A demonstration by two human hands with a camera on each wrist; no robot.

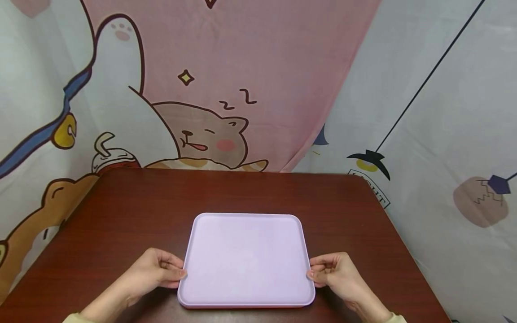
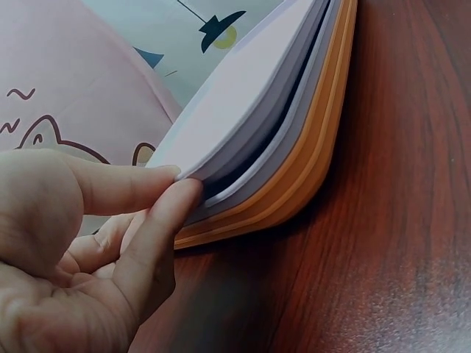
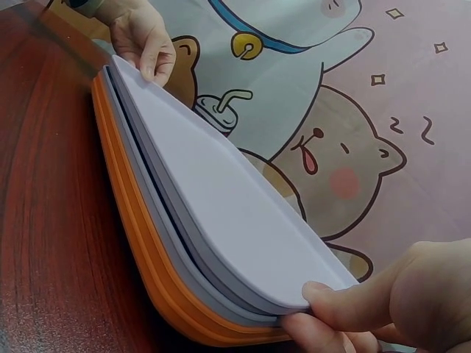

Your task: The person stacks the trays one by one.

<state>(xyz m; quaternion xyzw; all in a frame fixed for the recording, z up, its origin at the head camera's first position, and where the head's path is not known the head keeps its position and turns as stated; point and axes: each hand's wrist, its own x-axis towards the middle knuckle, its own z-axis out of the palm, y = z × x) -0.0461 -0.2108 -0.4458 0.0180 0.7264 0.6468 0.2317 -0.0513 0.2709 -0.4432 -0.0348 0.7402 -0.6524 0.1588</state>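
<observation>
A pale lilac rectangular tray [image 1: 246, 260] tops a stack on the table. My left hand [image 1: 157, 271] pinches its left rim between thumb and fingers. On the opposite side, my right hand [image 1: 335, 273] pinches the right rim the same way. Both wrist views show a dark, narrow gap between this top tray [image 3: 213, 191] and a second lilac tray [image 2: 272, 143] beneath it. Under these lie orange trays [image 3: 140, 250], stacked and resting on the tabletop. The fingertips below the rim are partly hidden in the head view.
The dark reddish-brown wooden table [image 1: 242, 190] extends around the stack on all sides. Behind it and along its sides hangs a cloth [image 1: 258, 54] printed with cartoon animals, which reaches down to the table's back edge.
</observation>
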